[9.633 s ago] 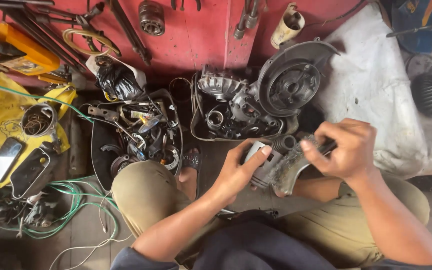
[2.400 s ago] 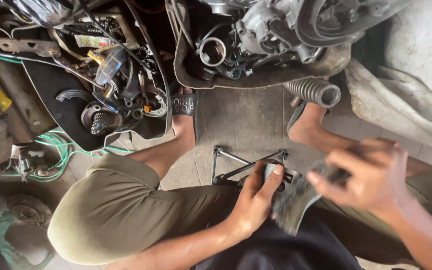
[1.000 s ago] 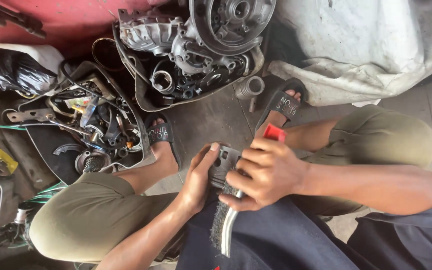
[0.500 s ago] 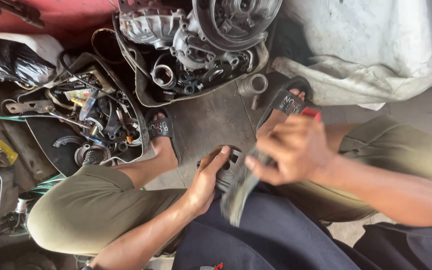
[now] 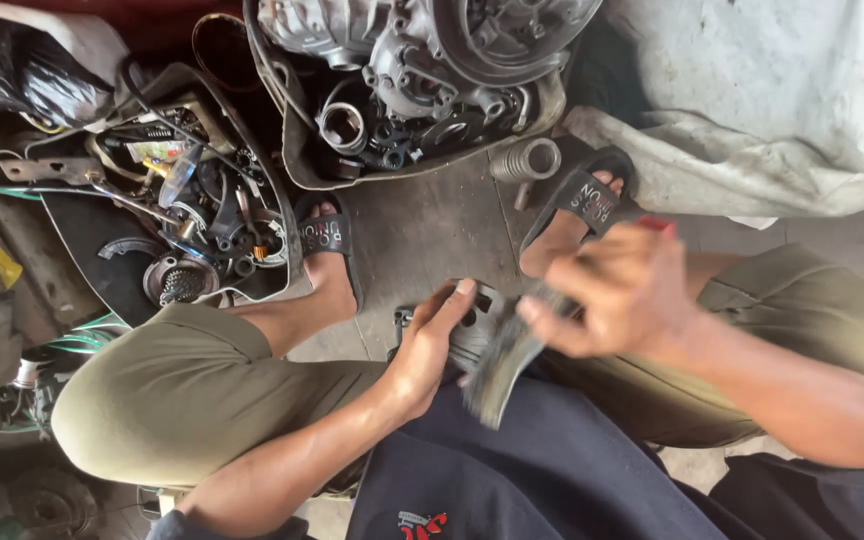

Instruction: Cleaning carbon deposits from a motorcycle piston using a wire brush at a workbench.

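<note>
My left hand (image 5: pixel 430 350) presses down on a grey metal engine part (image 5: pixel 472 335) that sits low between my knees, fingers curled over its top edge and thumb behind it. My right hand (image 5: pixel 617 290) is closed around a flat, dark strip-like tool (image 5: pixel 500 368), blurred in the picture, with a red tip (image 5: pixel 655 226) showing above my knuckles; I cannot tell exactly what kind of tool it is. To work well here, I judge that I should keep the left hand firm so the part does not rock, and draw the tool flat along the surface instead of digging an edge in. My left forearm comes up from below, wrist bent forward; my right forearm reaches in from the right, wrist cocked inward. Beyond the hands, my feet in black sandals (image 5: pixel 329 240) rest on the concrete floor (image 5: pixel 432 225). Farther off lie a tray of engine casings (image 5: pixel 422 90), a black tray of small parts (image 5: pixel 167 220) and a white cloth (image 5: pixel 752 100).
</note>
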